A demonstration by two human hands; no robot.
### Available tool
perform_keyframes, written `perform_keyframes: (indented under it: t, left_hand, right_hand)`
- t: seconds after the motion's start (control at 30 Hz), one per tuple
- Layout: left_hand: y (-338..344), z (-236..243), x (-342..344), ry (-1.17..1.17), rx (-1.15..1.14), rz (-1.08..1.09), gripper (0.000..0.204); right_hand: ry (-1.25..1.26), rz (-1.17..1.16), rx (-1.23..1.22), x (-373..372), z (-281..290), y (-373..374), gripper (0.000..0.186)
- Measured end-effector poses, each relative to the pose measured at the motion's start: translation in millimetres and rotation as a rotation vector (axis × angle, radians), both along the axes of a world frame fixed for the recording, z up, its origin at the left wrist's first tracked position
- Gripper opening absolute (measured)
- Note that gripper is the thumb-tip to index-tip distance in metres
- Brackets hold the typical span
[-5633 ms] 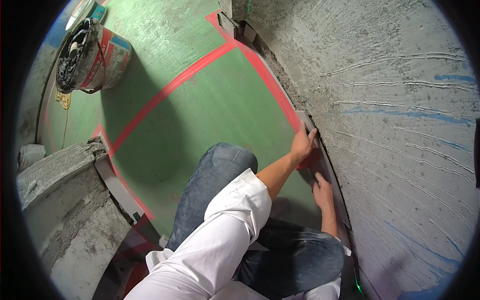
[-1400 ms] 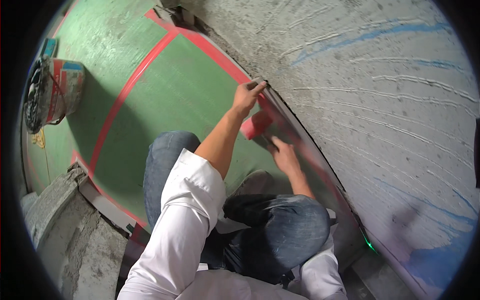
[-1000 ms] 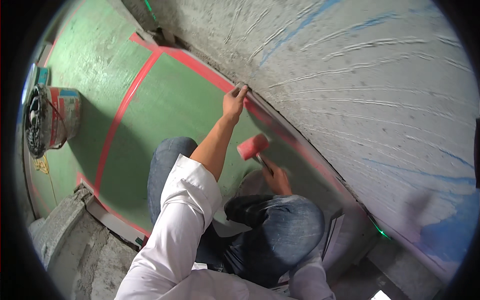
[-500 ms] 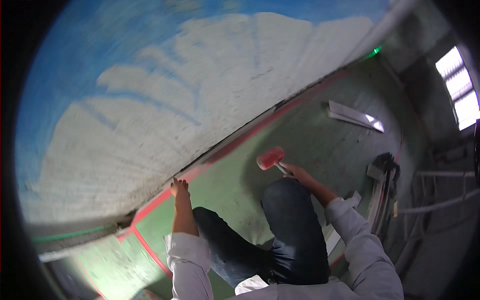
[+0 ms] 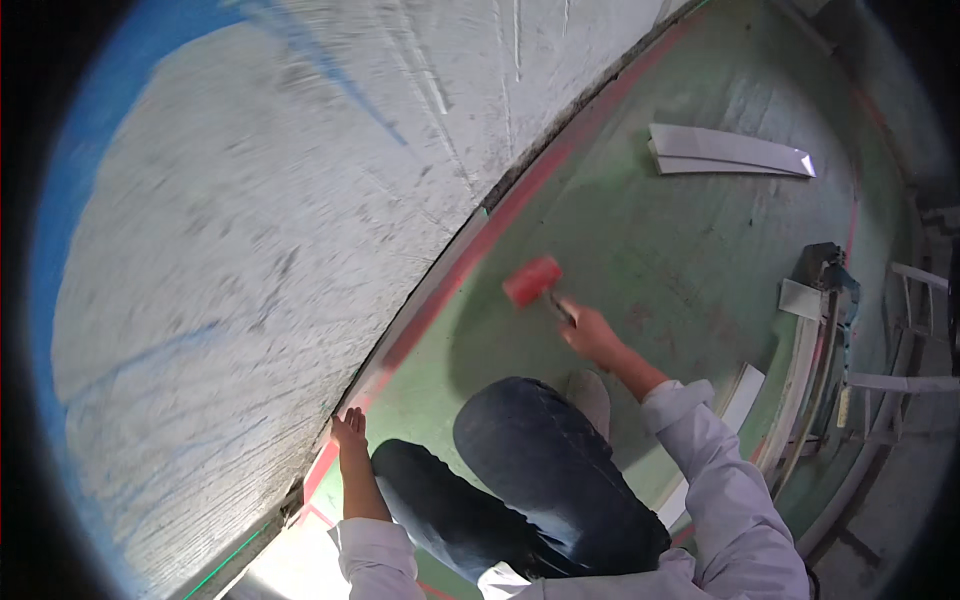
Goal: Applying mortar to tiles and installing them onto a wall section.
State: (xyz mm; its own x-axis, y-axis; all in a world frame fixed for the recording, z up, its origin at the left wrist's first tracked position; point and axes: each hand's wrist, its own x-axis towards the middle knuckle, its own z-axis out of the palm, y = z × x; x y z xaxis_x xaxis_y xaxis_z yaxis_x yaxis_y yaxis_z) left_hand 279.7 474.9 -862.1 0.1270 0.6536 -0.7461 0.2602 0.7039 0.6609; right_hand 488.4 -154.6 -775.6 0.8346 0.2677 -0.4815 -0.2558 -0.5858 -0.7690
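Note:
My right hand [image 5: 590, 335] grips the handle of a red-headed mallet [image 5: 532, 281], held over the green floor covering [image 5: 700, 280]; the mallet is slightly blurred. My left hand [image 5: 349, 427] rests with fingers stretched out against a pale narrow strip [image 5: 428, 299] along the foot of the concrete wall [image 5: 250, 230]. A band of red tape [image 5: 478, 248] runs beside that strip, with a dark gap where it meets the wall. My bent knees lie between my two arms.
Loose pale strips [image 5: 730, 149] lie beyond the mallet, and another [image 5: 741, 397] beside my right arm. Long boards [image 5: 795, 390] with a dark tool [image 5: 835, 275] lie at the right, near a pale metal frame [image 5: 905, 383]. The wall carries blue paint.
The view has swung round along the wall, bringing loose strips into sight and losing the buckets. My right hand has moved out with the mallet; my left stays at the strip, fingers more stretched.

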Motion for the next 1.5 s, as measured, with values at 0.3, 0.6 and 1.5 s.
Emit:
perform_keyframes:
  t: [0.3,0.6,1.5]
  left_hand:
    - [-177.5,-15.9,102.8,0.027,0.161,-0.197,0.064]
    - [-203.5,6.1,127.3,0.124,0.348,-0.138,0.079]
    - [-217.3,3.4,142.3,0.175,0.460,-0.281,0.067]
  right_hand:
    - [-0.157,-0.067,-0.301,70.3,-55.8,-110.9,0.046]
    - [-0.564,-0.026,0.181,202.3,-59.5,19.7,0.015]
    - [-0.595,-0.066,0.251,267.1,-156.3,73.1,0.022]
